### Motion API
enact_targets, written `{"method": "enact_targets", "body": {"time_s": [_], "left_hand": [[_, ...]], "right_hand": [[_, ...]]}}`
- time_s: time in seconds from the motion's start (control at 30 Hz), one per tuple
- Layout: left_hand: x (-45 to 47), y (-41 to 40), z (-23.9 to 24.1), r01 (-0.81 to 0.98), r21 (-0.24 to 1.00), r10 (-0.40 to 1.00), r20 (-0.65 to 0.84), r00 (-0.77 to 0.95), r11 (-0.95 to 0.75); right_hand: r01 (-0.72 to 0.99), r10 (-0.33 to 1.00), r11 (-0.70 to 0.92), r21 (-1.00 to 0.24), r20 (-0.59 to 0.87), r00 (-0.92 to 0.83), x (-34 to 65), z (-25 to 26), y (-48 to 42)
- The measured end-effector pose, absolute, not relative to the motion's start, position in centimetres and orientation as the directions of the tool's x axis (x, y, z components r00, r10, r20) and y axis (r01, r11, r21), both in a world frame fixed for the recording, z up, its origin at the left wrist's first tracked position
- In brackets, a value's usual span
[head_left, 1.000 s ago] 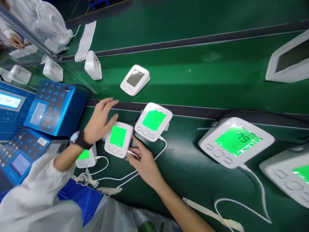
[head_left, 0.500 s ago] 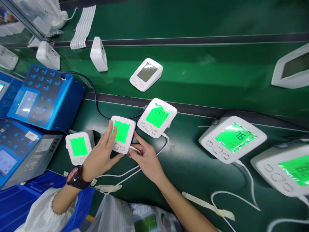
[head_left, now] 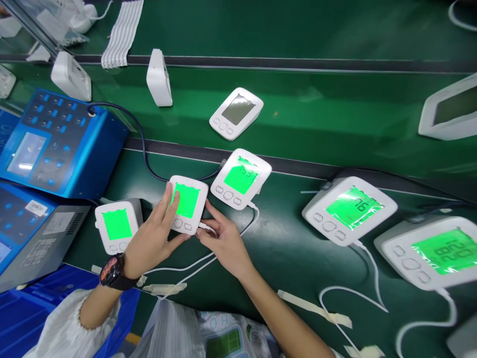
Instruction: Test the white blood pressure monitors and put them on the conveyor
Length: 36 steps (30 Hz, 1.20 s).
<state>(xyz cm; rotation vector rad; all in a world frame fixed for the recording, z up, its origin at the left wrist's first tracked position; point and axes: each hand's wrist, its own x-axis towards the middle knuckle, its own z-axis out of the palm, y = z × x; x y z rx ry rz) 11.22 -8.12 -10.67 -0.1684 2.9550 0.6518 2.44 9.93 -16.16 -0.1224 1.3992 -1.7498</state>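
Tester (head_left: 61,149): blue; far left
Side monitor (head_left: 118,226): lit green; by left wrist
Left hand (head_left: 152,243): fingers spread, thumb apart; touching mid monitor's (head_left: 189,201) screen, left edge
Mid monitor: between hands; lit green
Right hand (head_left: 227,243): fingers half-bent at its right corner, by cable (head_left: 207,228); grip can't tell
Next monitor (head_left: 241,179): lit; just right

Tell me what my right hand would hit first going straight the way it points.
Your right hand would likely meet the green-lit monitor between it and your left hand first, by its white plug; any gap there is unclear.
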Motion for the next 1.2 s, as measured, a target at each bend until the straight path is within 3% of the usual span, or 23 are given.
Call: {"method": "enact_targets", "body": {"time_s": [0.77, 0.83, 0.97, 1.03, 1.2], "left_hand": [[11.6, -8.0, -9.2, -0.21, 0.48, -0.147, -0.166, -0.975, 0.852], [11.4, -9.4, -7.9, -0.17, 0.444, -0.118, -0.143, -0.983, 0.88], [8.8, -13.9, -6.5, -0.114, 0.25, -0.109, -0.035, -0.993, 0.961], [6.6, -15.7, -7.1, -0.072, 0.228, -0.054, -0.082, -0.995, 0.971], [3.1, -16.3, -9.6, 0.113, 0.41, 0.231, -0.251, -0.94, 0.905]], "right_hand": [[0.524, -0.67, 0.022, -0.852, -0.402, -0.625, 2.4, -16.0, 10.1], [0.495, -0.659, 0.051, -0.867, -0.401, -0.636, 2.4, -15.7, 9.8], [0.487, -0.642, 0.098, -0.868, -0.429, -0.635, 2.5, -15.5, 9.3], [0.52, -0.664, 0.066, -0.852, -0.427, -0.615, 2.5, -15.5, 9.2], [0.598, -0.733, -0.152, -0.787, -0.316, -0.602, 2.9, -15.5, 10.2]]}}
